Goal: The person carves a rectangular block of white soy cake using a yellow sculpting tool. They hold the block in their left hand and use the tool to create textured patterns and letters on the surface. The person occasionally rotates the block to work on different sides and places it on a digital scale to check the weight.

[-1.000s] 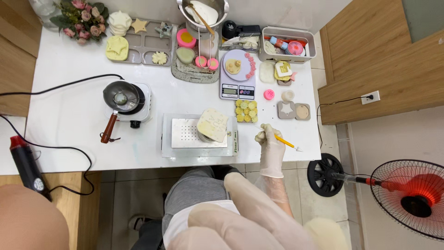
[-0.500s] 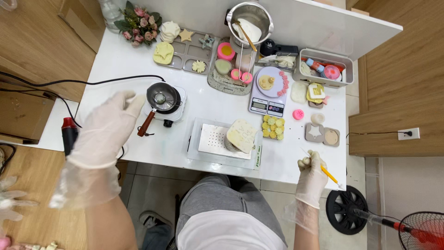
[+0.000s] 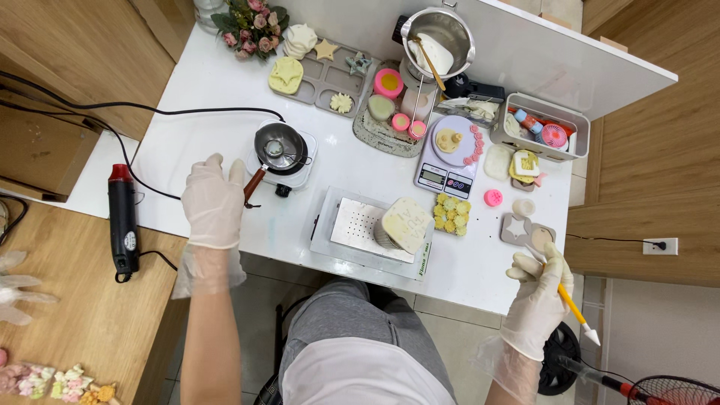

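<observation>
My left hand, in a thin white glove, hovers open just left of the wooden handle of a small metal pan that sits on a white mini hotplate. My gloved right hand is off the table's near right corner, shut on a yellow stick tool with a white tip. Between the hands stands a flat metal plate device with a pale cream block on it.
A black and red heat gun lies at the left. A digital scale, moulds, a steel pot, a box of small items and flowers crowd the back of the white table. A fan stands at lower right.
The view shifted left. My left hand rose from low in front of me, reached out over the table and drew in toward the pan handle. My right hand pulled back off the table edge.
</observation>
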